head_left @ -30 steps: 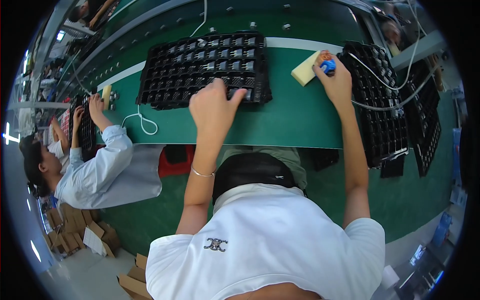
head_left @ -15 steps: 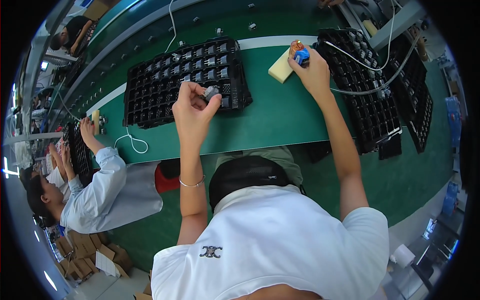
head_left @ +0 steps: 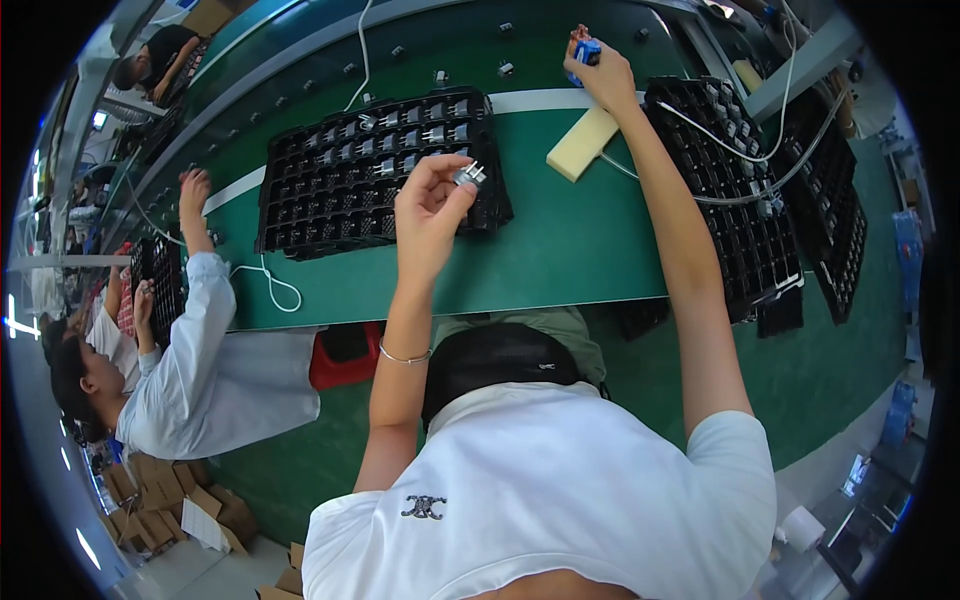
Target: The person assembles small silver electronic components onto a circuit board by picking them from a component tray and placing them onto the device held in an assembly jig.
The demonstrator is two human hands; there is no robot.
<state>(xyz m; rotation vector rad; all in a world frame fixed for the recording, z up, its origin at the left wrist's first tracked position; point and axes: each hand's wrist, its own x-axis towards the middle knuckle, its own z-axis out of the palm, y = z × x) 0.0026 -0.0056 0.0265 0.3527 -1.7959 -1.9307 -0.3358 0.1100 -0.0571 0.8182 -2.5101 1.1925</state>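
Between the thumb and fingers of my left hand (head_left: 428, 220) is a small grey component with metal pins (head_left: 469, 177), its pins pointing up. This hand is over the near right part of a black compartment tray (head_left: 330, 205), where several similar parts sit in the far rows. My right hand (head_left: 610, 78) reaches to the far side of the green table and grips a small blue object with a copper-coloured top (head_left: 581, 60). Its exact kind is not clear. A pale yellow block (head_left: 583, 145) lies nearer to me, beside my right forearm.
More black trays (head_left: 735, 235) with parts stand at the right, crossed by a white cable (head_left: 715, 128) and a grey hose (head_left: 740, 200). Loose parts (head_left: 506, 69) lie along the far green strip. At left, a co-worker in a light blue sleeve (head_left: 205, 300) reaches over the table.
My left hand has moved right with the component, whose pins now show. My right hand has gone farther away with the blue object, off the yellow block. The co-worker's hand has lifted.
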